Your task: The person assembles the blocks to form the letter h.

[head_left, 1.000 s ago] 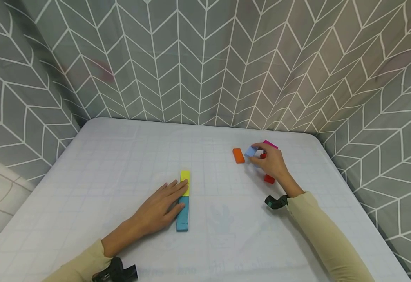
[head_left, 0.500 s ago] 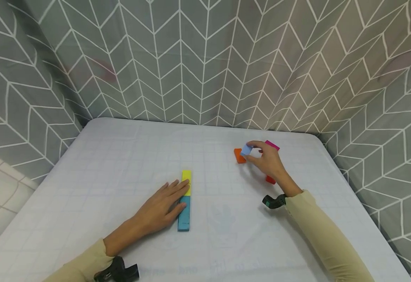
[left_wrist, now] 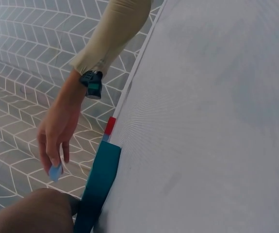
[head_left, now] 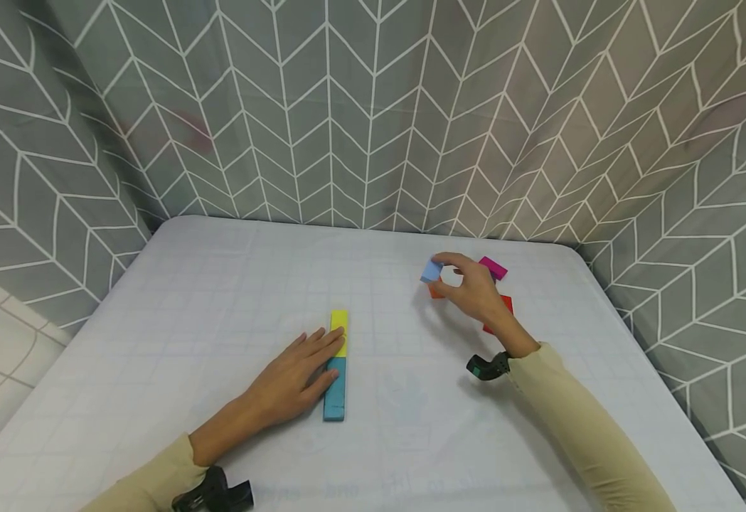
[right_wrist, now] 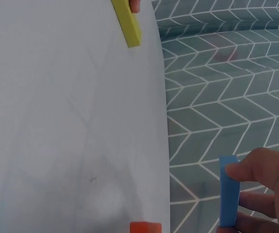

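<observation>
Right hand (head_left: 475,290) pinches a light-blue block (head_left: 432,271); left hand (head_left: 291,378) (fingers extended) touches a yellow block (head_left: 338,319) and teal block (head_left: 335,401)

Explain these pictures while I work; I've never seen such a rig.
There's no machine: a person works bare-handed. The wide picture comes from a head-worn camera, the other two from the wrist cameras. On the white table, the left hand rests on a yellow block and a teal block, end to end. The right hand pinches a light-blue block, held above the table. In the head view it overlaps an orange block. A magenta block and a partly hidden red block lie nearby.
</observation>
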Demonstrator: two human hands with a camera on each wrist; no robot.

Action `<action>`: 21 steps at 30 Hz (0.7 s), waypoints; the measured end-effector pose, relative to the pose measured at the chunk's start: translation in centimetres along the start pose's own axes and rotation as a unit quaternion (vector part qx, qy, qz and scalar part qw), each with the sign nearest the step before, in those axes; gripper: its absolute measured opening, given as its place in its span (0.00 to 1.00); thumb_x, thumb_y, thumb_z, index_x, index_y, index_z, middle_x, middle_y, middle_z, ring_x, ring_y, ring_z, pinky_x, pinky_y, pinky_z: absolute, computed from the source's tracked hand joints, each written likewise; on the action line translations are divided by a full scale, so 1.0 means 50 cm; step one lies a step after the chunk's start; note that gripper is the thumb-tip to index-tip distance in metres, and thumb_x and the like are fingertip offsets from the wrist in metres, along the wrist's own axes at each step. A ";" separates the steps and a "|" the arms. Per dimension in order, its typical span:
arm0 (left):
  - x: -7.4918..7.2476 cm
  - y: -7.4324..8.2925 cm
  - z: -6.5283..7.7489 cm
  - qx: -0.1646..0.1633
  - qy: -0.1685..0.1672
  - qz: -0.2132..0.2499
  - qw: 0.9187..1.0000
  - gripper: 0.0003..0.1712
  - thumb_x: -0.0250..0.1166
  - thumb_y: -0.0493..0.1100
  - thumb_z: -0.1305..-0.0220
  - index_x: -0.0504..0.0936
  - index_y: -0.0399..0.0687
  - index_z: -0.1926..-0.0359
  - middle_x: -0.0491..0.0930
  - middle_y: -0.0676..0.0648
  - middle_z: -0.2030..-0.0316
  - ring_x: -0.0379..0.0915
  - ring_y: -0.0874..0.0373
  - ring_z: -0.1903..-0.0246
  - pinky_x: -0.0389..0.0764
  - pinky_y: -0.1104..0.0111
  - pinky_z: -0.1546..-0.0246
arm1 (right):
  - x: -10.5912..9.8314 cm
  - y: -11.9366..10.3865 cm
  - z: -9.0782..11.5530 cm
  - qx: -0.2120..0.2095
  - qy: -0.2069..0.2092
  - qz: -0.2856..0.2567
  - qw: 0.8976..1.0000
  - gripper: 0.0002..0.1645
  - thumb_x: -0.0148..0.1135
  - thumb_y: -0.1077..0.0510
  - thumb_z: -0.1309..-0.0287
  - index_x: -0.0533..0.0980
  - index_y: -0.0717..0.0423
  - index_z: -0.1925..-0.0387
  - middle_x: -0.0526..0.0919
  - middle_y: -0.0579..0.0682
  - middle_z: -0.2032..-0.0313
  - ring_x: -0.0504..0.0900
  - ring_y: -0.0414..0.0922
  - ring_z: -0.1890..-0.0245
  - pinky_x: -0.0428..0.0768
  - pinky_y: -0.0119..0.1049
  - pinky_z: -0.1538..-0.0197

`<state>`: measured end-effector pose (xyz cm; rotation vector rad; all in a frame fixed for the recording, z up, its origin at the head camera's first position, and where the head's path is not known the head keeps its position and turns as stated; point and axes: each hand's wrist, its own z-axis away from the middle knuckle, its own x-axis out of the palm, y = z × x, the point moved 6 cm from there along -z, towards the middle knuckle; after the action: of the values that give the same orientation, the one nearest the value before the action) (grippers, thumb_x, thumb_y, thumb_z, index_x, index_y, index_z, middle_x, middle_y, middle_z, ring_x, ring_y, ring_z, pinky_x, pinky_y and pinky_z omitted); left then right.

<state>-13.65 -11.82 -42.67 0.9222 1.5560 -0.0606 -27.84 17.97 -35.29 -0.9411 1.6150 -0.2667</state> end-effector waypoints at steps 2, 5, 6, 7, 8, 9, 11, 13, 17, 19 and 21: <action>-0.001 -0.001 0.002 -0.002 0.000 0.002 1.000 0.34 0.59 0.53 0.21 0.68 0.41 0.24 0.61 0.48 0.22 0.54 0.45 0.24 0.54 0.47 0.25 | 0.005 -0.007 -0.002 -0.005 -0.002 0.004 1.000 0.29 0.72 0.63 0.38 0.77 0.62 0.36 0.81 0.61 0.39 0.78 0.59 0.40 0.77 0.57 0.37; -0.001 -0.002 0.002 -0.004 -0.005 0.002 1.000 0.34 0.59 0.53 0.21 0.67 0.41 0.23 0.61 0.49 0.22 0.53 0.46 0.23 0.53 0.48 0.24 | 0.014 -0.015 -0.005 -0.001 -0.006 0.006 1.000 0.30 0.73 0.61 0.38 0.78 0.60 0.36 0.81 0.60 0.38 0.78 0.59 0.40 0.77 0.58 0.38; -0.001 -0.002 0.002 -0.005 -0.007 0.001 1.000 0.34 0.58 0.53 0.21 0.67 0.42 0.23 0.60 0.49 0.22 0.53 0.46 0.23 0.53 0.48 0.24 | 0.017 -0.017 -0.007 0.001 -0.009 0.007 1.000 0.30 0.74 0.61 0.38 0.78 0.60 0.35 0.81 0.60 0.38 0.78 0.60 0.40 0.77 0.59 0.38; 0.000 -0.001 0.001 -0.005 -0.008 0.001 1.000 0.34 0.58 0.53 0.21 0.67 0.41 0.23 0.60 0.49 0.22 0.52 0.46 0.23 0.53 0.48 0.24 | 0.020 -0.019 -0.008 0.005 -0.012 0.006 1.000 0.30 0.73 0.60 0.38 0.78 0.59 0.35 0.80 0.60 0.37 0.77 0.60 0.39 0.77 0.59 0.38; 0.001 -0.001 0.000 -0.006 -0.009 0.000 1.000 0.34 0.58 0.53 0.21 0.67 0.42 0.23 0.60 0.49 0.22 0.52 0.46 0.23 0.53 0.48 0.24 | 0.022 -0.021 -0.009 0.008 -0.016 0.004 1.000 0.30 0.73 0.60 0.38 0.77 0.58 0.35 0.80 0.59 0.37 0.76 0.61 0.38 0.77 0.60 0.38; 0.001 0.000 0.000 -0.007 -0.010 -0.001 1.000 0.34 0.58 0.53 0.21 0.67 0.42 0.23 0.60 0.49 0.22 0.52 0.46 0.23 0.53 0.49 0.24 | 0.026 -0.024 -0.011 0.010 -0.020 0.001 1.000 0.30 0.73 0.59 0.37 0.77 0.58 0.34 0.79 0.59 0.36 0.76 0.61 0.38 0.77 0.61 0.38; 0.000 0.000 0.001 -0.009 -0.009 -0.002 1.000 0.34 0.59 0.53 0.21 0.67 0.41 0.23 0.60 0.49 0.22 0.53 0.46 0.23 0.53 0.48 0.24 | 0.033 -0.031 -0.014 0.013 -0.029 -0.005 0.999 0.31 0.73 0.59 0.37 0.77 0.56 0.34 0.78 0.58 0.35 0.75 0.62 0.37 0.77 0.61 0.38; 0.000 -0.001 0.001 -0.010 -0.010 -0.004 1.000 0.34 0.59 0.52 0.21 0.67 0.41 0.23 0.60 0.49 0.22 0.53 0.46 0.23 0.53 0.48 0.24 | 0.039 -0.038 -0.017 0.014 -0.036 -0.012 0.999 0.31 0.73 0.58 0.37 0.77 0.56 0.34 0.77 0.57 0.34 0.74 0.63 0.36 0.77 0.61 0.38; 0.000 -0.002 0.001 -0.007 -0.012 -0.003 1.000 0.34 0.59 0.53 0.21 0.67 0.41 0.23 0.60 0.49 0.22 0.52 0.45 0.23 0.53 0.48 0.24 | 0.049 -0.051 -0.022 0.011 -0.044 -0.016 0.999 0.30 0.72 0.59 0.36 0.78 0.55 0.34 0.77 0.56 0.33 0.74 0.61 0.36 0.76 0.60 0.37; 0.000 -0.002 0.001 -0.007 -0.013 -0.003 1.000 0.34 0.58 0.53 0.21 0.67 0.41 0.23 0.59 0.49 0.22 0.52 0.45 0.23 0.52 0.48 0.24 | 0.055 -0.057 -0.025 0.003 -0.046 -0.014 0.999 0.30 0.72 0.59 0.37 0.78 0.56 0.34 0.77 0.56 0.34 0.74 0.59 0.35 0.75 0.59 0.35; 0.001 -0.002 0.000 -0.007 -0.014 -0.001 1.000 0.34 0.58 0.53 0.21 0.66 0.41 0.23 0.59 0.49 0.22 0.52 0.46 0.23 0.52 0.48 0.24 | 0.061 -0.065 -0.027 -0.009 -0.047 -0.013 0.999 0.29 0.73 0.60 0.37 0.78 0.57 0.35 0.78 0.55 0.34 0.74 0.57 0.35 0.75 0.57 0.34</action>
<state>-13.71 -11.88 -42.75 0.9053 1.5288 -0.0637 -27.65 13.34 -35.04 -0.9748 1.5226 -0.2224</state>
